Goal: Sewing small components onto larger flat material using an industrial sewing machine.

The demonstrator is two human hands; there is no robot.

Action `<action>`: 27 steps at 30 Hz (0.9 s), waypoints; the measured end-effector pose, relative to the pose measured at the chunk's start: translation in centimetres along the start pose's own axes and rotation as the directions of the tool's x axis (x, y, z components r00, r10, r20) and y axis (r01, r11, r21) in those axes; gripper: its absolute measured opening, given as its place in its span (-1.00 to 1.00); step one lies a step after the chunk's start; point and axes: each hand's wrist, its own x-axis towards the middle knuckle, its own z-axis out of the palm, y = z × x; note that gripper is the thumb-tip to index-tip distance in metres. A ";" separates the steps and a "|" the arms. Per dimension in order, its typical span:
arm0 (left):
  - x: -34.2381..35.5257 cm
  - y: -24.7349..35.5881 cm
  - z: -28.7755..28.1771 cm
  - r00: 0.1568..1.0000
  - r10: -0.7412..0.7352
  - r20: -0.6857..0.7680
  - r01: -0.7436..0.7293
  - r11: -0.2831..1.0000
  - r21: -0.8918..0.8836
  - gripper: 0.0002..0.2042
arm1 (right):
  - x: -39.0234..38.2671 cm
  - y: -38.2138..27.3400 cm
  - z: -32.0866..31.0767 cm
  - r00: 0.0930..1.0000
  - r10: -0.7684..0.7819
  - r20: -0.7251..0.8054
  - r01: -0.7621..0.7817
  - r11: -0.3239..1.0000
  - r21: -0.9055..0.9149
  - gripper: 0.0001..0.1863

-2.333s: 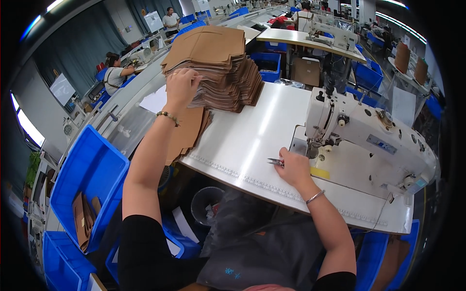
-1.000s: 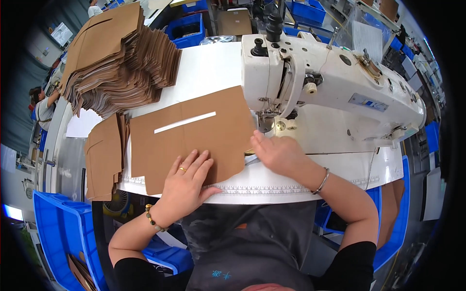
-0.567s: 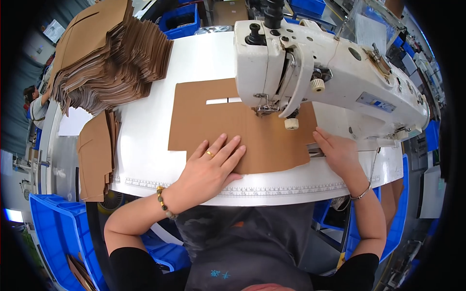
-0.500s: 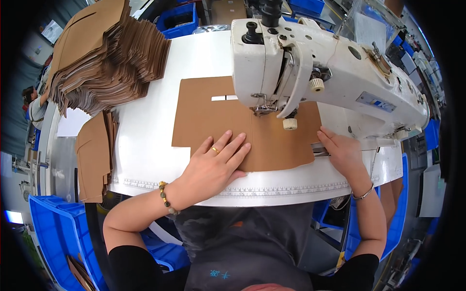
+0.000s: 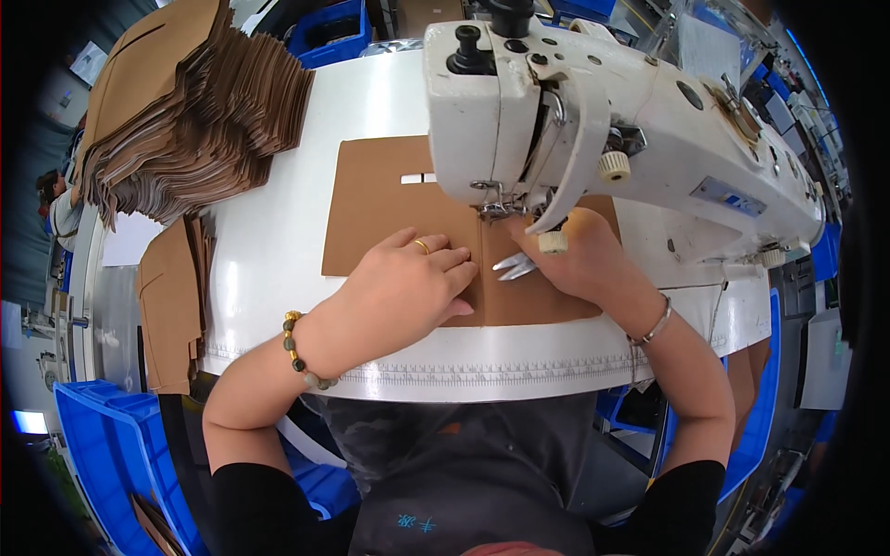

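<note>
A flat brown panel with a narrow slot near its top lies on the white sewing table, partly under the head of a white sewing machine. A straight line runs down the panel from the presser foot. My left hand rests on the panel left of that line, holding nothing, its fingers a little bent and apart. Close to the presser foot, my right hand is closed around small metal scissors. Their blades stick out over the panel, pointing left; the handles are hidden in my palm. The machine partly covers my right fingertips.
A tall stack of brown pieces stands at the back left, with a smaller leaning pile before it. A ruler strip follows the table's front edge. Blue bins stand around the table. Another person is at far left.
My right hand has moved left and inward from the panel's right edge to the presser foot, with the scissors now showing in it. My left hand stays on the panel, its fingers more bent.
</note>
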 end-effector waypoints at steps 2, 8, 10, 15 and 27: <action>-0.2 -0.7 0.5 0.997 -0.003 -0.073 0.000 0.999 -0.049 -0.64 | 0.9 0.4 2.0 0.988 0.116 -0.102 -0.096 0.979 0.180 -0.92; 0.1 -2.6 2.2 0.960 -0.097 -0.262 0.043 0.978 -0.205 -0.78 | 0.8 0.9 3.4 0.990 0.006 -0.142 0.015 0.989 0.147 -0.96; 0.3 -2.9 2.8 0.941 -0.145 -0.306 0.086 0.976 -0.198 -0.79 | 1.0 -0.4 1.6 0.998 -0.031 -0.055 0.037 0.993 0.114 -0.98; 2.3 -2.8 4.8 0.858 -0.092 -0.505 0.042 0.993 -0.110 -0.85 | 0.3 -1.8 1.2 0.999 0.036 0.017 -0.038 0.991 0.126 -0.74; 2.3 -4.4 4.8 0.844 -0.104 -0.527 0.064 0.994 -0.093 -0.96 | -0.9 -3.6 -0.6 0.994 -0.026 0.105 0.042 0.988 -0.150 -0.68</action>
